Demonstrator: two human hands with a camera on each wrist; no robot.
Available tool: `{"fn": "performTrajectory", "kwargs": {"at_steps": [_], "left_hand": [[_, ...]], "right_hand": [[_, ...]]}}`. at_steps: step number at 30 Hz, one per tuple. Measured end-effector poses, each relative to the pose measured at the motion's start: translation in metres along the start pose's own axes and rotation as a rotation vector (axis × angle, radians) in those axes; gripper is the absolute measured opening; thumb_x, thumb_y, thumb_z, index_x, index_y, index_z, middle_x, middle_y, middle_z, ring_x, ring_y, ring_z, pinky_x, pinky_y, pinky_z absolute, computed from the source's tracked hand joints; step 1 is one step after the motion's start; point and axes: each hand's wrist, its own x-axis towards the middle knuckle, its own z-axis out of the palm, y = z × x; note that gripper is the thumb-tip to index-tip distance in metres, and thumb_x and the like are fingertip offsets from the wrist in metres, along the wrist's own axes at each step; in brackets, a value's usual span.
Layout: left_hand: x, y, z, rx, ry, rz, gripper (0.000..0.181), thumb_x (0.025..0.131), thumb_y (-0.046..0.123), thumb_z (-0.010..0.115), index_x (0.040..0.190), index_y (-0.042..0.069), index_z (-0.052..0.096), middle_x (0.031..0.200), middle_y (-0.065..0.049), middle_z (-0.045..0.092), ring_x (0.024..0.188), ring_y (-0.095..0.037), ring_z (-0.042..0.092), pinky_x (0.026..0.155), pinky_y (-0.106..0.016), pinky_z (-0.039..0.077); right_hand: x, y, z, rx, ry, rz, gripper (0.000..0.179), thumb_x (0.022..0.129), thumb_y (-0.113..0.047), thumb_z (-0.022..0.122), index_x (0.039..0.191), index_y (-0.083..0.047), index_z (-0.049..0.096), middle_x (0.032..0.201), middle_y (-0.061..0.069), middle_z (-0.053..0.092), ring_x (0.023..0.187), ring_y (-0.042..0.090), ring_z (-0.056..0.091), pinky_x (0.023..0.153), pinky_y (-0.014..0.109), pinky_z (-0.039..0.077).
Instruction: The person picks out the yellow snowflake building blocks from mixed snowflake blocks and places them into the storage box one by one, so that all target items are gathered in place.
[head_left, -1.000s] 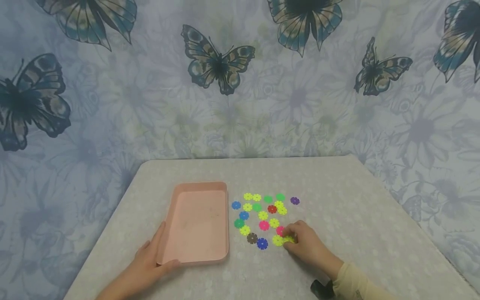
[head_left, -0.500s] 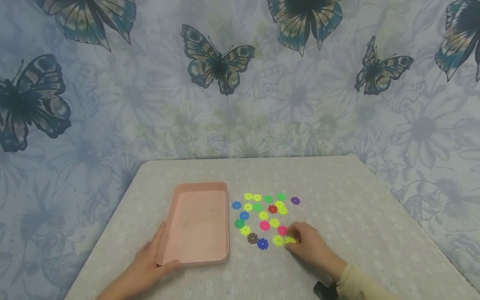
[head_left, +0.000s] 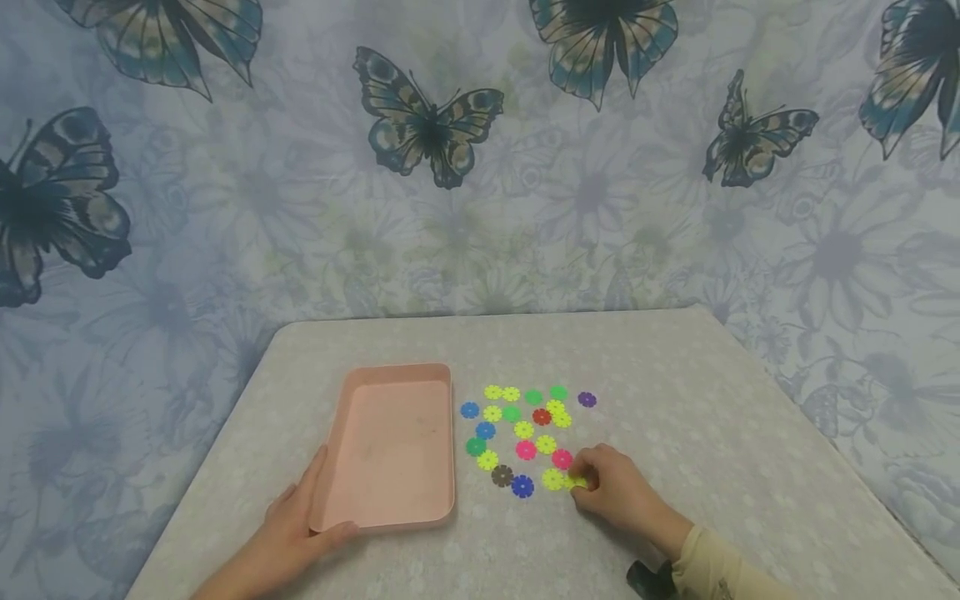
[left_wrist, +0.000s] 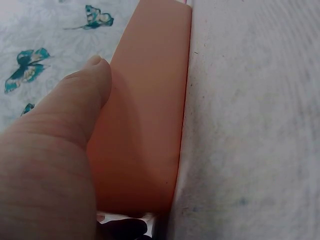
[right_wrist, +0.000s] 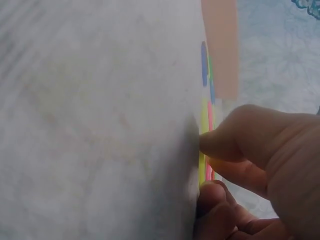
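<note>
My left hand (head_left: 288,529) holds the near left corner of a shallow pink tray (head_left: 393,446), fingers along its left side and thumb on its front wall. In the left wrist view, the thumb (left_wrist: 92,85) lies against the tray's wall (left_wrist: 150,100). My right hand (head_left: 622,496) is low at the near right of several notched, flower-shaped plastic discs. Its thumb and forefinger pinch a yellow disc (head_left: 576,482), partly hidden by the fingers. Another yellow disc (head_left: 552,479) lies just left of it, and a pink disc (head_left: 562,459) just beyond.
A brown disc (head_left: 502,476), a dark blue disc (head_left: 522,486), a red disc (head_left: 542,417) and a purple disc (head_left: 587,400) lie right of the tray. The table (head_left: 675,375) has a pale cloth. Behind it stands a butterfly-patterned wall (head_left: 300,208).
The right hand has shifted slightly right and stayed low at the yellow disc, which now sits a little apart from its earlier place. The left hand has kept its place on the tray.
</note>
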Motion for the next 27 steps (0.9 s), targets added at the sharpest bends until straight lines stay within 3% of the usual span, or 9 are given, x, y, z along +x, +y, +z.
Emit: {"fn": "performTrajectory", "kwargs": {"at_steps": [17,23,27], "left_hand": [[0.0014,-0.0014,-0.0003,-0.029,-0.011,-0.006,0.12,0.087,0.051,0.079,0.166,0.009,-0.001,0.163,-0.035,0.024,0.142,-0.061,0.034,0.111,-0.075,0.018],[0.0012,-0.0022,0.0012,-0.004,0.029,0.037,0.119,0.086,0.047,0.081,0.165,0.006,0.004,0.16,-0.037,0.029,0.14,-0.059,0.039,0.108,-0.075,0.023],[0.0005,-0.003,0.0018,-0.003,0.026,0.031,0.119,0.086,0.047,0.081,0.165,0.006,0.003,0.159,-0.038,0.029,0.14,-0.06,0.039,0.107,-0.076,0.023]], "right_hand": [[0.0028,0.006,0.0005,-0.052,0.068,-0.049,0.019,0.077,-0.013,0.085,0.092,-0.017,0.074,0.081,-0.007,0.055,0.073,0.009,0.05,0.06,0.022,0.045],[0.0027,0.0055,-0.0017,-0.029,0.056,-0.063,0.017,0.077,-0.009,0.084,0.091,-0.014,0.077,0.085,-0.006,0.059,0.075,0.011,0.052,0.062,0.022,0.047],[0.0035,0.0045,-0.0022,-0.023,0.026,-0.053,0.015,0.078,-0.008,0.084,0.091,-0.015,0.078,0.089,-0.005,0.062,0.076,0.01,0.054,0.063,0.022,0.048]]}}
